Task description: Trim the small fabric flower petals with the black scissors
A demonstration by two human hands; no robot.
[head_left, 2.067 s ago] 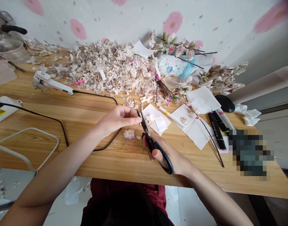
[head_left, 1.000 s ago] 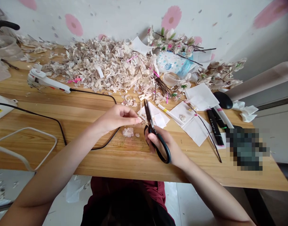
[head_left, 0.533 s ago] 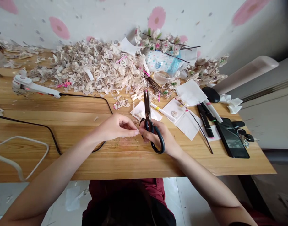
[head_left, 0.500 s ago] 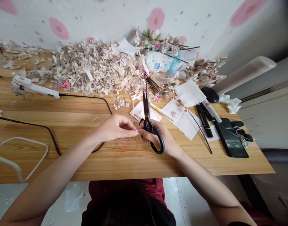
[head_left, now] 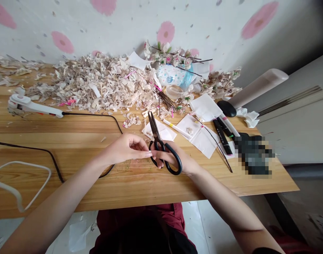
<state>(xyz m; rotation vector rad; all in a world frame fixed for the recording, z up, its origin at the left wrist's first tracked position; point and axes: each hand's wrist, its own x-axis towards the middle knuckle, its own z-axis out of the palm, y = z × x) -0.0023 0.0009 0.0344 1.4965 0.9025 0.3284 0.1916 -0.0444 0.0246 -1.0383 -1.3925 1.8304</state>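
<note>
Black-handled scissors (head_left: 156,135) hang on the fingers of my right hand (head_left: 174,155), their dark blades pointing up and away from me. The blades look nearly closed. My left hand (head_left: 129,148) is closed in a pinch, its thumb and forefinger meeting the right fingertips beside the scissor handle. A tiny pale bit shows between the fingertips, too small to name. Just beyond the hands lie white paper sheets (head_left: 165,132) and a white marker with a yellow band (head_left: 177,128).
A large heap of dried petal-like scraps (head_left: 98,84) covers the back of the table. A white glue gun (head_left: 36,106) with a black cord lies left. Flower branches (head_left: 177,56), a thin twig (head_left: 216,144), black markers (head_left: 222,135) and a white cylinder (head_left: 259,88) are to the right.
The scissors have tilted, with their tips leaning further left. Both hands stay together at the fingertips, and the view has shifted slightly.
</note>
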